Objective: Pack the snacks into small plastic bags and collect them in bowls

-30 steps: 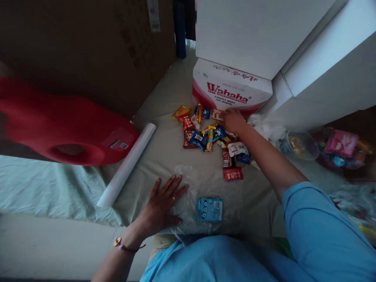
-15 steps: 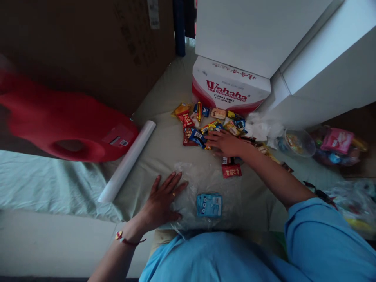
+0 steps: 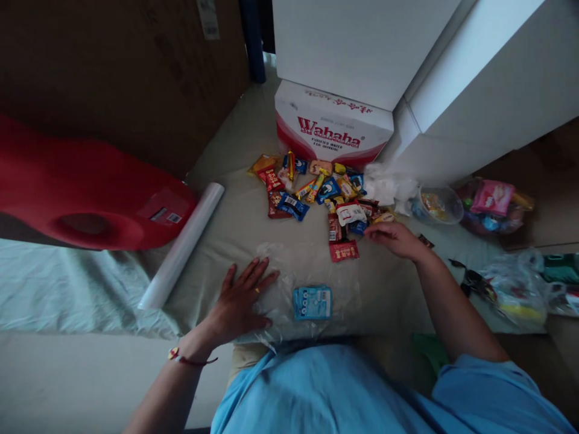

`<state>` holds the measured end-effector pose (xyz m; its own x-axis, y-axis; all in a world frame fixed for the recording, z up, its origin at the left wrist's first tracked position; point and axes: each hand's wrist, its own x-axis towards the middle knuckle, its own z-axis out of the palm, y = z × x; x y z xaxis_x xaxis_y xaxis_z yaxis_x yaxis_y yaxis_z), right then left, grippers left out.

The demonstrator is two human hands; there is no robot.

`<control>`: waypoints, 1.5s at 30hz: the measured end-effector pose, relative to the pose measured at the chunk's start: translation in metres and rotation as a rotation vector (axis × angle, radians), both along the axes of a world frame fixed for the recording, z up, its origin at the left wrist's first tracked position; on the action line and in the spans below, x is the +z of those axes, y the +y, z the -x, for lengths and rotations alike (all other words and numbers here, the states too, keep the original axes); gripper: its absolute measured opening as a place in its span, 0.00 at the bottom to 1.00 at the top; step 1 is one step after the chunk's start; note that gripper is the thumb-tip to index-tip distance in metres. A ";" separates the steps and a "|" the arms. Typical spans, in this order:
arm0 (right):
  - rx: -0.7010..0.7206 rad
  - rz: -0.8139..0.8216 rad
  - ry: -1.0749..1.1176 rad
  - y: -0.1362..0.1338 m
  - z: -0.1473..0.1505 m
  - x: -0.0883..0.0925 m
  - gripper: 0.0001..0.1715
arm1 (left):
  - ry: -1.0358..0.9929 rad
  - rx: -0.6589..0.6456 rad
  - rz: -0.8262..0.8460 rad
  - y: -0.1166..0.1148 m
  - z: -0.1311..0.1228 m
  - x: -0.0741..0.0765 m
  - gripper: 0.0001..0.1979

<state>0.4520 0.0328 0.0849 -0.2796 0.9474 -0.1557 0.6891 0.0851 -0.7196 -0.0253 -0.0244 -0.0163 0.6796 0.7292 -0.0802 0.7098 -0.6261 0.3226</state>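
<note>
My left hand [image 3: 239, 301] lies flat and open on the left edge of a clear plastic sheet [image 3: 312, 271] spread on the cloth in front of me. A small blue packet [image 3: 312, 302] rests on that sheet. My right hand [image 3: 394, 237] hovers palm down at the right side of a heap of snack packets [image 3: 316, 193], fingers curled loosely near a red packet [image 3: 344, 250] and a white packet [image 3: 350, 213]. Whether it holds anything I cannot make out.
A white and red Wahaha carton [image 3: 330, 129] stands behind the heap under white boxes [image 3: 362, 42]. A roll of clear film [image 3: 181, 247] and a red plastic object [image 3: 90, 187] lie left. A clear tub [image 3: 436, 205] and bags of sweets [image 3: 493, 202] sit right.
My right hand drew back from the far side of the heap near the carton, crossed the packets and now sits at the heap's right edge. My left hand stayed on the sheet.
</note>
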 end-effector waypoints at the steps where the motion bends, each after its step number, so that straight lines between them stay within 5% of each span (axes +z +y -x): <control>1: 0.067 0.067 -0.010 -0.007 0.000 -0.004 0.17 | 0.005 0.000 0.000 0.000 0.000 0.000 0.56; 4: 0.182 0.070 -0.027 -0.012 0.012 -0.016 0.18 | 0.034 -0.001 0.015 0.002 0.000 0.002 0.55; 9: 0.065 -0.128 -0.095 0.013 0.048 -0.021 0.20 | 0.107 0.005 0.085 0.004 -0.005 0.011 0.56; 15: 0.151 -0.006 -0.490 0.006 0.064 -0.019 0.19 | 0.137 0.006 0.160 0.006 -0.008 0.020 0.58; 19: -0.043 0.066 -0.435 -0.016 0.056 -0.033 0.26 | 0.128 -0.014 0.167 0.007 -0.006 0.024 0.58; 23: -0.182 0.138 -0.170 -0.030 0.037 -0.049 0.15 | 0.118 -0.039 0.163 0.008 -0.002 0.025 0.57; 30: -0.474 -0.062 -0.015 -0.049 0.004 -0.058 0.16 | 0.104 -0.024 0.129 0.008 0.007 0.019 0.56; 36: -0.485 -0.077 -0.220 -0.032 0.039 -0.060 0.19 | 0.070 0.094 0.054 -0.007 0.010 0.021 0.43; 40: -0.454 -0.016 -0.165 -0.018 0.064 -0.063 0.16 | 0.097 0.107 0.063 -0.016 0.015 0.026 0.43; 45: -0.709 -0.230 -0.019 -0.040 0.043 -0.051 0.16 | 0.082 0.112 0.087 -0.020 0.027 0.025 0.48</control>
